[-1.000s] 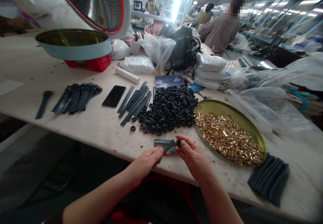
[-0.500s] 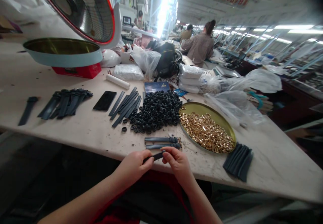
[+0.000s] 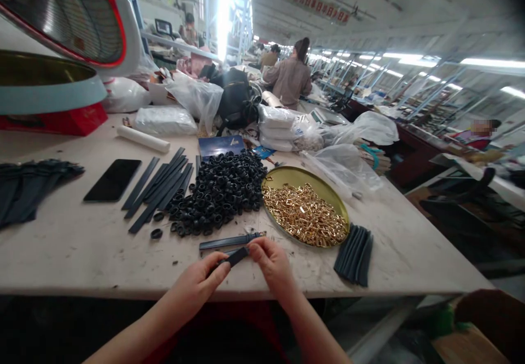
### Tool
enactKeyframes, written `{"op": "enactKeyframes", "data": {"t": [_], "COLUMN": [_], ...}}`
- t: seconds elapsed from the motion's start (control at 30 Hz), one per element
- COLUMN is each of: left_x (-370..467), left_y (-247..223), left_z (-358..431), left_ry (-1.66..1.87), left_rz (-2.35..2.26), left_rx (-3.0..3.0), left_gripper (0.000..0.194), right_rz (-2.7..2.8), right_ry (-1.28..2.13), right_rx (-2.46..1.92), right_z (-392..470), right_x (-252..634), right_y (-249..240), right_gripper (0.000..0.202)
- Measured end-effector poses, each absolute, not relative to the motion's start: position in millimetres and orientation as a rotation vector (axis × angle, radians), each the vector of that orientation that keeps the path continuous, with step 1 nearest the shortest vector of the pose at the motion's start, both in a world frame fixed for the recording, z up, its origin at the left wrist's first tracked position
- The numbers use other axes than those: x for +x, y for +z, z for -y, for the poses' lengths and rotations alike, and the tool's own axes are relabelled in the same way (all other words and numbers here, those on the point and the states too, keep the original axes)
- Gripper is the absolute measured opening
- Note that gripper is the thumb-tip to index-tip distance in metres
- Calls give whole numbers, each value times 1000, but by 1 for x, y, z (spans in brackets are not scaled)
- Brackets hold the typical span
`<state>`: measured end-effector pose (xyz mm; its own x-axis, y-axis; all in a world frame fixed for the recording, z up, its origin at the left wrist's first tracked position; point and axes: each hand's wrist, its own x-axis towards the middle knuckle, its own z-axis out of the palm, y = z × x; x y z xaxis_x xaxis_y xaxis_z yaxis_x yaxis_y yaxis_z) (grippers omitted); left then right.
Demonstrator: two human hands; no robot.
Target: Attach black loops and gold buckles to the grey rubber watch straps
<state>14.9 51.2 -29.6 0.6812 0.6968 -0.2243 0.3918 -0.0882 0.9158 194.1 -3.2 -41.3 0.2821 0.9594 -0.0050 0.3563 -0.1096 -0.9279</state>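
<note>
Above the desk [image 3: 410,254], my left grip [image 3: 200,281] pinches a dark strap [image 3: 238,256], probably to steady it; my right grip [image 3: 271,265] meets its end, pinching or not I cannot tell. Black loops [image 3: 227,185] lie handily ahead.

lone strap out of view, another person [image 3: 476,140] visible

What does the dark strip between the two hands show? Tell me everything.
The dark strip looks narrow, flat and leather-like. It slants up toward the right hand, whose fingertips seem to pinch its upper end; the left hand grips and mostly hides its lower part. It's near the front edge of the table.
</note>
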Motion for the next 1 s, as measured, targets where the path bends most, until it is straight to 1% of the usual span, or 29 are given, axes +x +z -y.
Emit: {"op": "enactKeyframes", "data": {"t": [0.07,0.1,0.23,0.43,0.5,0.63,0.7,0.87,1.0], "left_x": [18,20,30,30,29,30,28,11,-1], "left_y": [-32,-34,-42,-38,-32,-18,-15,-18,-14], "left_z": [-58,-60,-63,-61,-60,-58,-56,-43,-31], "left_ry": [316,319,293,262,300,441,461,408,359], "left_rz": [-968,-993,-988,-970,-968,-959,-936,-872,-814], "left_rx": [1620,1570,1442,1432,1477,1602,1628,1550,1463], "left_gripper": [28,26,21,27,29,29,24,13,13], "right_rz": [1446,1463,1538,1554,1523,1227,1081,937,904], "right_ry": [354,295,341,443,573,1214,1411,1626,1582], "right_rx": [-2057,-2132,-2219,-2178,-2083,-1615,-1443,-1235,-1290], "right_z": [-10,-17,-42,-44,-37,-18,-9,8,16], "right_x": [235,254,301,302,286,232,203,161,151], "right_y": [-34,-32,-33,-28,-22,-19,-21,-23,-17], "right_gripper": [21,18,6,12,18,33,36,41,38]}}
